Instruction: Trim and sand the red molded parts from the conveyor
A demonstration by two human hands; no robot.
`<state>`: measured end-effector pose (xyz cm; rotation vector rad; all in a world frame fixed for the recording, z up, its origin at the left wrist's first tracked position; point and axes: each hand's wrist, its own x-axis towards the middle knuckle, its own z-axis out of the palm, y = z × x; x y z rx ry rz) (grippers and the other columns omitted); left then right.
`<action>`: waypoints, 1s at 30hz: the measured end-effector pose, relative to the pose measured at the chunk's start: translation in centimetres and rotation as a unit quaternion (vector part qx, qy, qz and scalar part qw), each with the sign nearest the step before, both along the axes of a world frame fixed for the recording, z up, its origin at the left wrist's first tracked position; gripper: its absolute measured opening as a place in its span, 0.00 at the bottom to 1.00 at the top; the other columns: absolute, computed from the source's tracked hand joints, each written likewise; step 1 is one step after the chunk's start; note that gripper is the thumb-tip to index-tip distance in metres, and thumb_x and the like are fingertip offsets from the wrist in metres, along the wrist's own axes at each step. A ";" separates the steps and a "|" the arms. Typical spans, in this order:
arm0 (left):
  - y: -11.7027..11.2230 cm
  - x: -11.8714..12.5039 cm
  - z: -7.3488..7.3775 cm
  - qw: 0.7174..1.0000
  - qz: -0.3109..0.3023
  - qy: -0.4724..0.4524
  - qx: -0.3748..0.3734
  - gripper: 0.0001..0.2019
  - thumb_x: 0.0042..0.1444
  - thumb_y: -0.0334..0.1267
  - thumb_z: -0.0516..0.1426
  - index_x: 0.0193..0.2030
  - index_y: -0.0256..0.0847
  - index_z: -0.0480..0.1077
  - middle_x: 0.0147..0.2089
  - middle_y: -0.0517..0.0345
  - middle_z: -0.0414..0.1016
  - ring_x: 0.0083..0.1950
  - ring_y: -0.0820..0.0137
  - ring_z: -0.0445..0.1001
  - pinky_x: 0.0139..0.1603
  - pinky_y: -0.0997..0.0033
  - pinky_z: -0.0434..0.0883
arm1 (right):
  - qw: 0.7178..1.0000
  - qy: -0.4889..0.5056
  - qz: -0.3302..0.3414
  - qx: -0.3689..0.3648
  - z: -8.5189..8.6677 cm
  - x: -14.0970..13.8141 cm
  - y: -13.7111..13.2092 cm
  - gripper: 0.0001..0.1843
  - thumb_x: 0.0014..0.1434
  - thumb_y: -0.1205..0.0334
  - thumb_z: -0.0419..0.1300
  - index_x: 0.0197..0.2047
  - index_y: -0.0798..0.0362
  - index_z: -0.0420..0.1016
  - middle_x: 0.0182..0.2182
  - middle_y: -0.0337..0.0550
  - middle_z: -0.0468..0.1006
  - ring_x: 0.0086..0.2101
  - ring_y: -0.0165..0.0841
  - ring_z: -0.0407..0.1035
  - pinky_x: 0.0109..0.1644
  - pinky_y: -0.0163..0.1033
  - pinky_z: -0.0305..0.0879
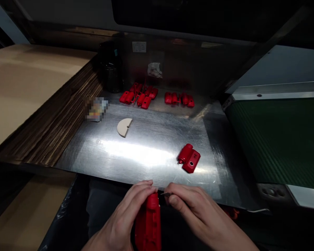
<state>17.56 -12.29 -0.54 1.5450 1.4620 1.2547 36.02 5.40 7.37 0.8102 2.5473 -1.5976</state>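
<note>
A red part (153, 223) is being gripped by the left hand (122, 216); the right hand (195, 205) is pinching a pointed tool (166, 194) near it. Ahead of the right hand, a similar piece (189, 158) is lying on the table (99, 160).

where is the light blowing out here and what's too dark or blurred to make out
Head view: glare whitens a strip of the metal table; head view: the dark container at the back nearly melts into shadow; head view: coarse pixels hide an item at left; head view: the left hand and right hand look fairly clear.
</note>
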 end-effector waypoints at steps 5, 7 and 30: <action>-0.1 -0.3 0.6 0.999 -0.019 -0.011 -0.040 0.59 0.49 0.41 0.78 0.81 0.62 0.50 0.77 0.50 0.65 0.77 0.48 0.68 0.77 0.53 0.69 | 0.999 -0.018 0.022 0.031 0.6 -0.5 -0.2 0.22 0.83 0.47 0.43 0.42 0.46 0.70 0.36 0.35 0.76 0.36 0.35 0.73 0.41 0.40 0.65; -0.1 -0.5 0.7 0.999 -0.012 -0.011 -0.048 0.61 0.45 0.39 0.79 0.80 0.64 0.51 0.78 0.53 0.65 0.77 0.48 0.68 0.78 0.52 0.68 | 0.999 -0.009 0.022 0.023 0.6 -0.5 -0.3 0.22 0.82 0.47 0.43 0.41 0.46 0.70 0.36 0.35 0.77 0.36 0.35 0.74 0.42 0.39 0.65; -0.7 -0.7 0.6 0.999 -0.026 -0.015 -0.038 0.61 0.47 0.50 0.79 0.82 0.59 0.50 0.82 0.55 0.61 0.80 0.54 0.64 0.80 0.61 0.63 | 0.996 -0.030 0.082 0.010 1.7 -0.7 -0.7 0.17 0.83 0.54 0.45 0.47 0.43 0.74 0.40 0.29 0.81 0.36 0.29 0.73 0.41 0.40 0.57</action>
